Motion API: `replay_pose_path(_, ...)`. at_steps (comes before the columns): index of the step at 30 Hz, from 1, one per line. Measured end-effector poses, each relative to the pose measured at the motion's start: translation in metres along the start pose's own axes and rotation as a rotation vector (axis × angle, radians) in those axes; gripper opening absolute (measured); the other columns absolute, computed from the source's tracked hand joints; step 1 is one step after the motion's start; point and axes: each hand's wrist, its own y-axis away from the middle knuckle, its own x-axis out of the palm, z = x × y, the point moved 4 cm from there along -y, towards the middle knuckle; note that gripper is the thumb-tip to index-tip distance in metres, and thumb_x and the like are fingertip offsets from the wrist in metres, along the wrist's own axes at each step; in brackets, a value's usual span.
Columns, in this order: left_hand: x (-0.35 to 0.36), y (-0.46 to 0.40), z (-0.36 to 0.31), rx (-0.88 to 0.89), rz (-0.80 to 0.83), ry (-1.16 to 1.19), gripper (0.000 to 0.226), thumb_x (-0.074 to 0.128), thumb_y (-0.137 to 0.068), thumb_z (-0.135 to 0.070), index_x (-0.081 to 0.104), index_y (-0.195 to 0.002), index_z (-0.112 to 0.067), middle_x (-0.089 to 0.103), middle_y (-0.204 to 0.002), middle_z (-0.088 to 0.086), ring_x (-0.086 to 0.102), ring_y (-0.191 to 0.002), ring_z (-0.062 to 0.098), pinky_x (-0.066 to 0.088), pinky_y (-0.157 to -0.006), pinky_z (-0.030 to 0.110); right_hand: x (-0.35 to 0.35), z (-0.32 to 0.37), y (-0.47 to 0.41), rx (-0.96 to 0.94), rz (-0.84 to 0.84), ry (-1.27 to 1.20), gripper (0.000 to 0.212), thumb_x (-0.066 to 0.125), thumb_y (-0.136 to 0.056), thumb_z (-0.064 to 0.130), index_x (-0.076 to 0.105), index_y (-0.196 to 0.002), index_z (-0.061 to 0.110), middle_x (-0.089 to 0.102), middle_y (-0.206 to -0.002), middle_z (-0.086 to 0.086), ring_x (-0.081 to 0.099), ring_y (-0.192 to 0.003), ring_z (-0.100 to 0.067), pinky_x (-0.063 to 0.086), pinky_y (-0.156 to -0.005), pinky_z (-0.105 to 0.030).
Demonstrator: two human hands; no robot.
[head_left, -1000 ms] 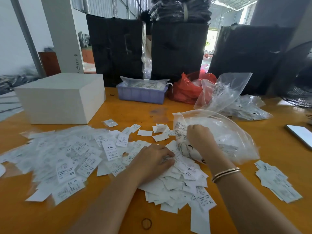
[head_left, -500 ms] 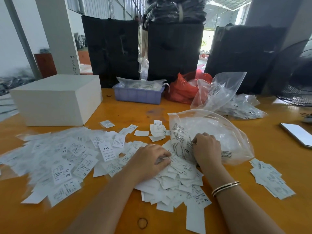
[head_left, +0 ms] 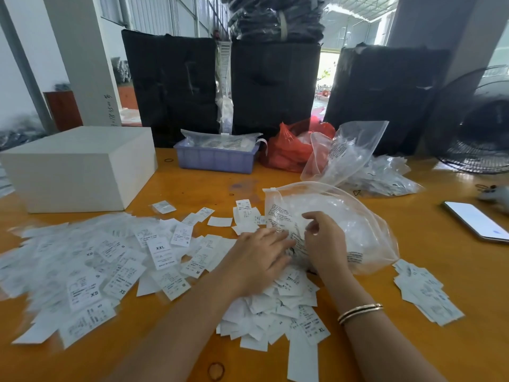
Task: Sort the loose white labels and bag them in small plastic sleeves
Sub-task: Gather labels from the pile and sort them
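R hand (head_left: pixel 325 244) now lifted off labels (head_left: pixel 278 296), fingers loosely curled at bag (head_left: pixel 355 221); L fingers (head_left: pixel 275 241) flat atop pile.

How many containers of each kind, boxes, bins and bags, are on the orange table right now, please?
White box: 1
Purple bin: 1
Red bag: 1
Large clear bags: 2
Total: 5

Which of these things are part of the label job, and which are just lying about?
Part of the job: loose white labels; large clear zip bag; sorted label stack; left hand; right hand.

Lying about: white box; phone; fan; red bag.
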Motion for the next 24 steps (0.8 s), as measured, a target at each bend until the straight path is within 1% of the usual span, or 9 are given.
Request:
replay_pose_path(2, -0.004, -0.011, -0.003, -0.007, 0.045, -0.068, 0.046, 0.023, -0.1, -0.046, 0.036, -0.143, -0.032, 0.036, -0.149, -0.011, 0.026, -0.138, 0.012, 0.021, -0.108, 0.04, 0.001, -0.006, -0.003, 0.055, 0.033, -0.051, 0.026, 0.056, -0.089, 0.004, 0.068, -0.108, 0.015, 0.062, -0.1, -0.001, 0.051, -0.084, -0.011, 0.039, -0.073, -0.021)
replay_pose_path(5, -0.013, -0.026, -0.004, -0.01, 0.086, -0.21, 0.039, 0.037, -0.097, -0.037, 0.047, -0.134, -0.031, 0.051, -0.137, -0.006, 0.042, -0.126, 0.018, 0.03, -0.102, 0.045, 0.003, -0.011, -0.003, 0.085, 0.101, -0.072, 0.018, 0.061, -0.09, 0.019, 0.072, -0.103, 0.014, 0.068, -0.103, 0.0, 0.055, -0.085, -0.01, 0.045, -0.077, -0.023)
replay_pose_path(8, -0.02, -0.037, -0.004, -0.041, 0.025, -0.247, 0.037, 0.057, -0.091, -0.022, 0.055, -0.127, -0.034, 0.061, -0.124, -0.002, 0.048, -0.117, 0.022, 0.034, -0.096, 0.043, -0.005, -0.013, -0.007, 0.103, 0.034, -0.148, 0.02, 0.06, -0.091, 0.021, 0.073, -0.104, 0.014, 0.071, -0.104, 0.001, 0.058, -0.087, -0.009, 0.045, -0.075, -0.02)
replay_pose_path(12, -0.028, -0.051, -0.01, 0.057, -0.062, -0.419, 0.026, 0.063, -0.088, -0.012, 0.067, -0.106, -0.03, 0.066, -0.103, -0.002, 0.053, -0.102, 0.021, 0.038, -0.085, 0.039, -0.017, -0.009, -0.008, 0.073, -0.077, -0.226, 0.017, 0.058, -0.092, 0.019, 0.071, -0.102, 0.015, 0.069, -0.095, 0.006, 0.056, -0.083, -0.005, 0.037, -0.064, -0.009)
replay_pose_path(14, -0.038, -0.055, -0.007, 0.082, -0.155, -0.53, 0.023, 0.058, -0.087, -0.007, 0.067, -0.098, -0.025, 0.064, -0.1, -0.003, 0.051, -0.099, 0.02, 0.037, -0.081, 0.036, -0.021, -0.009, -0.01, 0.07, -0.035, -0.049, 0.014, 0.054, -0.094, 0.021, 0.068, -0.094, 0.019, 0.066, -0.086, 0.007, 0.056, -0.074, -0.009, 0.038, -0.057, -0.018)
replay_pose_path(17, -0.053, -0.058, 0.012, 0.004, -0.231, -0.647, 0.021, 0.055, -0.086, -0.004, 0.064, -0.098, -0.02, 0.061, -0.111, -0.001, 0.051, -0.098, 0.021, 0.037, -0.082, 0.034, -0.024, -0.013, -0.012, 0.099, 0.098, 0.244, 0.015, 0.047, -0.095, 0.024, 0.058, -0.085, 0.021, 0.06, -0.079, 0.003, 0.053, -0.069, -0.015, 0.037, -0.053, -0.026)
replay_pose_path(19, -0.058, -0.061, 0.023, -0.045, -0.183, -0.65, 0.02, 0.056, -0.086, -0.008, 0.064, -0.101, -0.02, 0.055, -0.124, 0.0, 0.047, -0.106, 0.021, 0.037, -0.087, 0.035, -0.016, -0.013, -0.01, 0.088, 0.203, 0.205, 0.013, 0.049, -0.094, 0.024, 0.059, -0.086, 0.02, 0.062, -0.084, 0.002, 0.056, -0.076, -0.018, 0.041, -0.058, -0.027)
replay_pose_path(21, -0.054, -0.066, 0.017, 0.024, -0.084, -0.436, 0.033, 0.056, -0.083, -0.01, 0.061, -0.112, -0.024, 0.044, -0.14, -0.001, 0.038, -0.126, 0.02, 0.031, -0.102, 0.04, -0.008, -0.009, -0.008, 0.068, 0.283, 0.133, 0.012, 0.052, -0.092, 0.023, 0.06, -0.085, 0.018, 0.062, -0.082, 0.002, 0.057, -0.076, -0.018, 0.041, -0.057, -0.025)
replay_pose_path(24, -0.036, -0.066, 0.001, 0.061, 0.268, -0.098, 0.06, 0.055, -0.08, -0.015, 0.042, -0.135, -0.035, 0.044, -0.14, -0.001, 0.028, -0.133, 0.023, 0.018, -0.11, 0.047, 0.0, -0.007, -0.01, 0.063, 0.358, 0.093, 0.012, 0.053, -0.092, 0.021, 0.058, -0.08, 0.019, 0.054, -0.071, 0.007, 0.051, -0.065, -0.01, 0.033, -0.049, -0.019)
